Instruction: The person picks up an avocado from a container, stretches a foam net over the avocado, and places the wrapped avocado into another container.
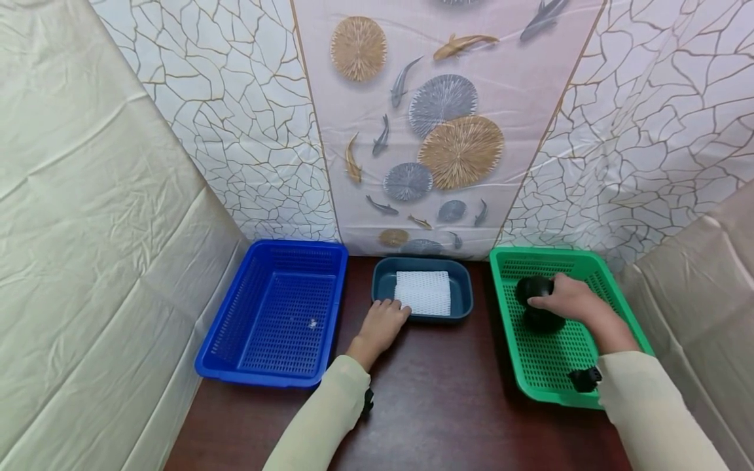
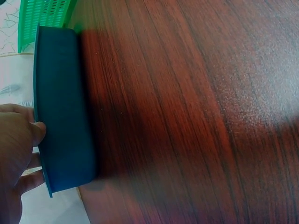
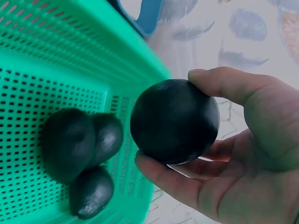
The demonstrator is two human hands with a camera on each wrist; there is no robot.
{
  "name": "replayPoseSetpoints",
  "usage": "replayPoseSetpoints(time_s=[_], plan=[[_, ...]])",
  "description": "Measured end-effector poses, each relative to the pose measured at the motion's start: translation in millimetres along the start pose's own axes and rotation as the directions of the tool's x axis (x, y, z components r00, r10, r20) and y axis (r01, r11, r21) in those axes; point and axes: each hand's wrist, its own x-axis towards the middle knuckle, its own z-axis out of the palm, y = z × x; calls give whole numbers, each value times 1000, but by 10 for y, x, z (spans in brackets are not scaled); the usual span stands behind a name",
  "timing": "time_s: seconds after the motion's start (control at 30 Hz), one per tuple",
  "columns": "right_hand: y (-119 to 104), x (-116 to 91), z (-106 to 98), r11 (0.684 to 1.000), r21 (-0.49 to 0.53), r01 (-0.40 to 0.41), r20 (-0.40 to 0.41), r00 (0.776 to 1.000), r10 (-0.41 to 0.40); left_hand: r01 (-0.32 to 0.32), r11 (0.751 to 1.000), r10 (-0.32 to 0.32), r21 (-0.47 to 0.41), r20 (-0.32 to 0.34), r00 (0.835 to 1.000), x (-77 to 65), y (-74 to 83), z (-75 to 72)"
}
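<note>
My right hand [image 1: 568,297] holds a dark, nearly black avocado [image 3: 175,121] between thumb and fingers, above the green basket [image 1: 506,327]. Beneath it, three more dark avocados [image 3: 67,144] lie together on the basket floor in the right wrist view. My left hand [image 1: 383,324] grips the near rim of a small teal tray [image 1: 462,307], with the thumb [image 2: 39,133] on the outer wall and fingers over the edge. Inside that tray lies a white foam fruit net [image 1: 423,292], flat and close to the left fingertips.
A blue basket [image 1: 338,294] stands on the left, with a small white scrap [image 1: 313,323] on its floor. Dark wood tabletop [image 1: 436,399] lies in front of the tray. A patterned cloth [image 1: 406,216] hangs behind, and beige cloth walls [image 1: 135,314] flank both sides.
</note>
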Motion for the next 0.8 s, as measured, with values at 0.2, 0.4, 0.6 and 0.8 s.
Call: replayPoseSetpoints(time_s=[0.2,0.4,0.6,0.8], plan=[[-187,-15,16,999,18,51,-10,999,-51,1,1000,-1,2,-4,1000,10,11,13],[-378,-5,95,996,33,77,-7,997,-77,2,1000,-2,-2,0,1000,9,14,-10],[-597,-3,219,994,57,93,6,996,-94,9,1000,-9,2,-23,1000,-1,9,-19],[-773,13,367,993,81,82,23,996,-84,7,1000,-7,3,-48,999,-14,5,-1]])
